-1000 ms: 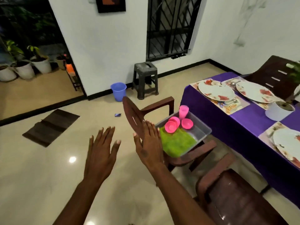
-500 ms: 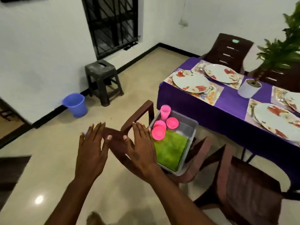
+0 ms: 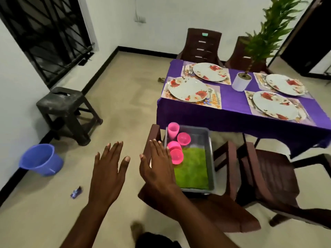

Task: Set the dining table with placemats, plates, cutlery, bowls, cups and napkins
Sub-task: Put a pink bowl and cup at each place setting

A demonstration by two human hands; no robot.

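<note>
The table (image 3: 238, 111), under a purple cloth, stands well ahead and to the right in the head view, and it already carries four placemats, each with a flowered plate (image 3: 187, 88) on it; cutlery shows beside the nearest plate, though it is too small to count. A white pot (image 3: 240, 81) with a plant sits between the settings. No bowls, cups or napkins are on the cloth. Those wait in a grey tub (image 3: 211, 154) resting on the seat of a brown chair (image 3: 231, 176) just short of the table: a tall pink cup (image 3: 173, 129) stands upright in its far corner, three pink bowls (image 3: 183, 138) lie near it, and a green cloth (image 3: 192, 169), probably the napkins, fills the near half. Both hands are held out flat, with fingers straight and nothing in them; the left hand (image 3: 108, 174) hovers over bare floor, the right hand (image 3: 157, 169) over the tub's near-left edge, just beside the bowls. The step in hand looks like fetching bowls and cups. The next move calls for a reach down into the tub, a grip on a bowl or the cup, and a carry across to a setting without knocking the upright cup. A stool (image 3: 66, 106) and a blue bucket (image 3: 40, 159) stand by the wall on the left.
</note>
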